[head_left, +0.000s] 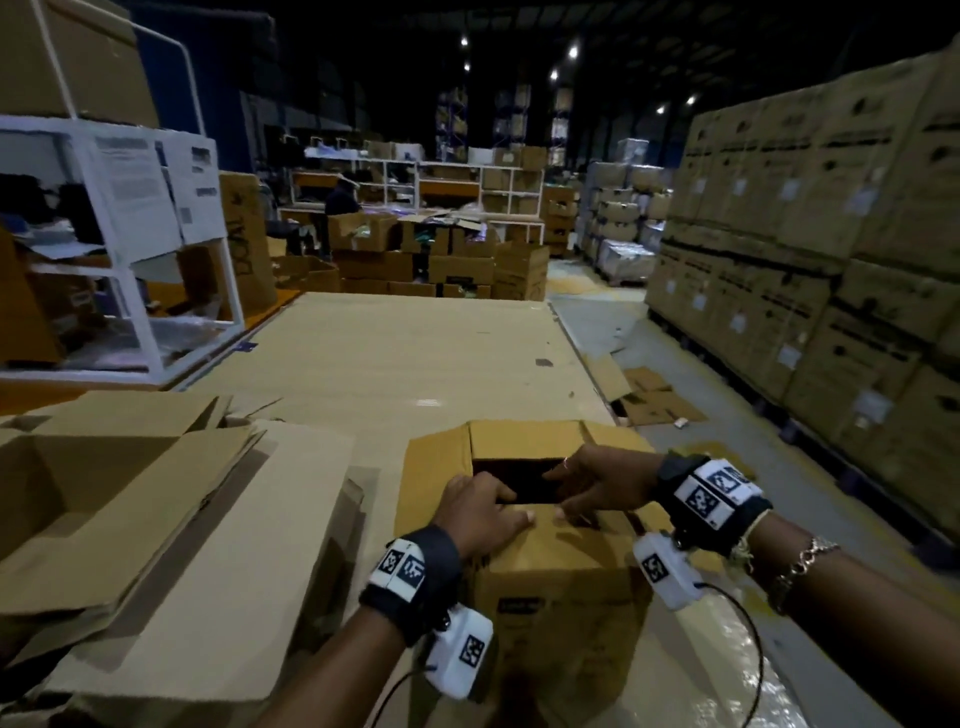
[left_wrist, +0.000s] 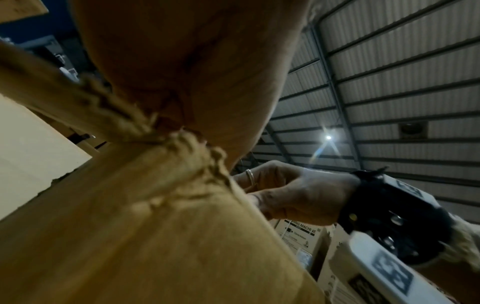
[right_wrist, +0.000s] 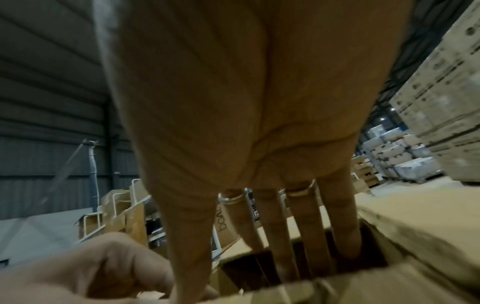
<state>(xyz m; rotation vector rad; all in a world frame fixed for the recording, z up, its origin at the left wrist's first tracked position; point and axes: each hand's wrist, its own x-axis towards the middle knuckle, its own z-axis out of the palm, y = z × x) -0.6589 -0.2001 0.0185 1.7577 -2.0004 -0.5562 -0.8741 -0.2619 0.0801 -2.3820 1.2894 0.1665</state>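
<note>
A brown cardboard box (head_left: 561, 587) stands upright in front of me in the head view, its top flaps folded in around a dark opening (head_left: 519, 480). My left hand (head_left: 483, 512) lies on the near flap (head_left: 540, 540) with its fingers curled over the flap's edge into the opening. My right hand (head_left: 597, 483) reaches in from the right. In the right wrist view its fingers (right_wrist: 306, 236) dip straight into the opening (right_wrist: 249, 269) and its thumb (right_wrist: 187, 236) lies at the near flap's edge (right_wrist: 337, 292), next to my left hand (right_wrist: 91, 267). The left wrist view is mostly palm and flap (left_wrist: 155, 226).
Flattened and half-open cartons (head_left: 156, 493) lie to the left. A big cardboard sheet (head_left: 389, 353) covers the floor ahead. A white rack (head_left: 130, 234) stands far left, and tall stacked cartons (head_left: 831, 234) line the right. Cardboard scraps (head_left: 649, 395) lie on the shiny floor.
</note>
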